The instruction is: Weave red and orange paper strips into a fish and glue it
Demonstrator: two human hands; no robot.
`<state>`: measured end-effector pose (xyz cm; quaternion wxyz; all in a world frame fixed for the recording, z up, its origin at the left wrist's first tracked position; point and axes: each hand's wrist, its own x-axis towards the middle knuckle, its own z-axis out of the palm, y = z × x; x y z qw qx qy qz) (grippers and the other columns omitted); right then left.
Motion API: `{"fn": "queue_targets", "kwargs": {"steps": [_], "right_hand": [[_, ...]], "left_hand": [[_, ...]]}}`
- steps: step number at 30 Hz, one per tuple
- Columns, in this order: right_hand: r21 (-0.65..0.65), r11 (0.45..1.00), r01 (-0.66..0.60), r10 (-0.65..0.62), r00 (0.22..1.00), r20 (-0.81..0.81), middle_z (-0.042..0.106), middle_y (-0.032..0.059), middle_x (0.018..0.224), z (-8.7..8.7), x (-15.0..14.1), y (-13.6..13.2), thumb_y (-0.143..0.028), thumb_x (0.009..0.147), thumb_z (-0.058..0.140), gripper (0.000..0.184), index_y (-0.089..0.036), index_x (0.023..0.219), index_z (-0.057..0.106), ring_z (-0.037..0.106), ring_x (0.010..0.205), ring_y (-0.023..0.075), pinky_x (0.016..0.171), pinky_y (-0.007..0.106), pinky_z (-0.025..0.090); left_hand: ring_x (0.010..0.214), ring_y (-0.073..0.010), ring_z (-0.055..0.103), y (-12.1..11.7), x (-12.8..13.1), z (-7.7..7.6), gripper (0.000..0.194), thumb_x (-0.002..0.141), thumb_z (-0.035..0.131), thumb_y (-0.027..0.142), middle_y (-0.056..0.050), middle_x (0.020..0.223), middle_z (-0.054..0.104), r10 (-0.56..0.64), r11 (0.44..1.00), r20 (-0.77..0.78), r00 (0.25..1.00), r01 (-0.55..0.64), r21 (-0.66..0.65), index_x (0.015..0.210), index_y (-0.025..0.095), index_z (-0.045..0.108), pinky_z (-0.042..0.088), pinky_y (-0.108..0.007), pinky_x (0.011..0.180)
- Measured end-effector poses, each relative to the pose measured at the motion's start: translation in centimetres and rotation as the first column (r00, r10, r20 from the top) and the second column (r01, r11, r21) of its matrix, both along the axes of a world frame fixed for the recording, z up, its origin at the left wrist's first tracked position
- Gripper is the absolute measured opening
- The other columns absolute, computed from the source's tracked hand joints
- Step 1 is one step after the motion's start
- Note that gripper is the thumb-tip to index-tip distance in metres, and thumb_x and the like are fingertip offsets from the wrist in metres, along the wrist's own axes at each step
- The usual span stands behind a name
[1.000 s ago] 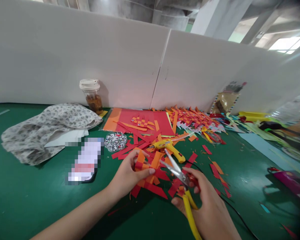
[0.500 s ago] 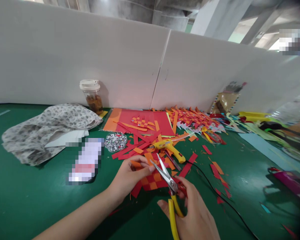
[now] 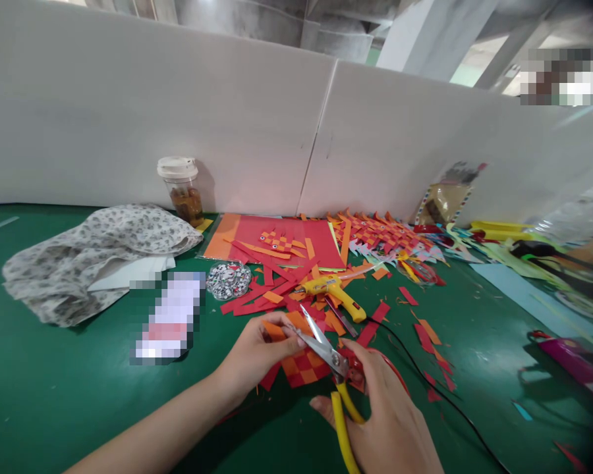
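Note:
My left hand (image 3: 255,355) pinches a woven red-and-orange paper piece (image 3: 304,365) just above the green table (image 3: 54,395). My right hand (image 3: 393,428) grips yellow-handled scissors (image 3: 333,368), whose blades are slightly apart at the piece's upper orange strips, close to my left fingertips. Red and orange paper strips (image 3: 261,296) lie scattered just beyond both hands. A yellow glue gun (image 3: 333,289) rests among them, its black cord (image 3: 425,382) running past my right hand.
A tray of googly eyes (image 3: 228,279), a floral cloth (image 3: 89,257) and a lidded cup (image 3: 180,187) sit to the left. Finished woven pieces (image 3: 380,234) and coloured paper (image 3: 524,289) lie to the right. White partition panels (image 3: 227,118) close off the back.
My right hand and the scissors moved left and nearer, onto the woven piece. My left hand turned the piece so its checkered face shows, and the blades have narrowed.

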<state>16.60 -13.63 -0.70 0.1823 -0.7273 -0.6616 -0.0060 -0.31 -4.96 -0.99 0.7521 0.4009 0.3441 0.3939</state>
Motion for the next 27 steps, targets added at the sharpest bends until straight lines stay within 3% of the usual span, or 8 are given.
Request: {"fn": "queue_targets", "kwargs": {"steps": [10,17,27], "right_hand": [[0.066,0.993,-0.097,0.097,0.995,0.009,0.059,0.0094,0.103,0.0,0.3,0.1,-0.045,0.072,0.062,0.06,-0.022,0.123,0.038,0.061,0.094,0.0267,0.069,0.035,0.054],[0.07,0.992,-0.102,0.1,0.994,0.037,0.057,0.0093,0.103,0.0,0.4,0.0,-0.053,0.072,0.06,0.063,-0.024,0.123,0.038,0.059,0.096,0.0276,0.065,0.034,0.054],[0.11,0.983,-0.148,0.148,0.989,0.004,0.056,0.0084,0.096,0.1,0.1,0.1,-0.045,0.073,0.063,0.058,-0.023,0.121,0.038,0.06,0.086,0.0253,0.065,0.035,0.054]], "left_hand": [[0.074,-0.0168,0.063,-0.5,0.2,0.0,0.022,0.063,0.077,0.029,-0.004,0.078,0.068,-0.029,0.997,0.042,0.999,0.032,-0.067,0.075,0.015,0.066,0.047,-0.029,0.073],[0.082,-0.0195,0.065,-0.9,0.2,0.1,0.024,0.066,0.076,0.026,-0.008,0.088,0.071,-0.078,0.989,0.145,0.986,0.095,-0.116,0.084,0.013,0.068,0.047,-0.032,0.082],[0.075,-0.0175,0.065,-1.3,0.7,0.3,0.033,0.057,0.081,0.029,-0.007,0.082,0.072,-0.054,0.972,0.192,0.98,0.095,-0.213,0.084,0.013,0.07,0.048,-0.027,0.075]]}}
